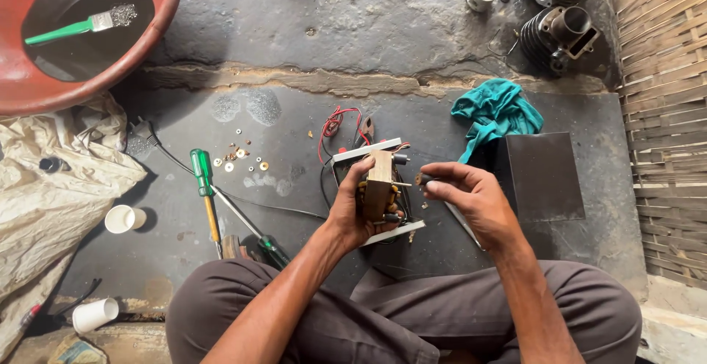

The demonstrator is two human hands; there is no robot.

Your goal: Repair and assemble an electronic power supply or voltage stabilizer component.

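Left hand [352, 205] clamped around transformer [379, 187]; right hand [471, 191] pinching small dark part [422, 180], probably a knob, beside transformer; could drop among washers [239, 156].

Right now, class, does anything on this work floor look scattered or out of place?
Yes. Small washers lie loose on the dark mat beside the green-handled screwdriver, uncontained. A white cup lies tipped on its side at the left. The left hand grips the transformer.
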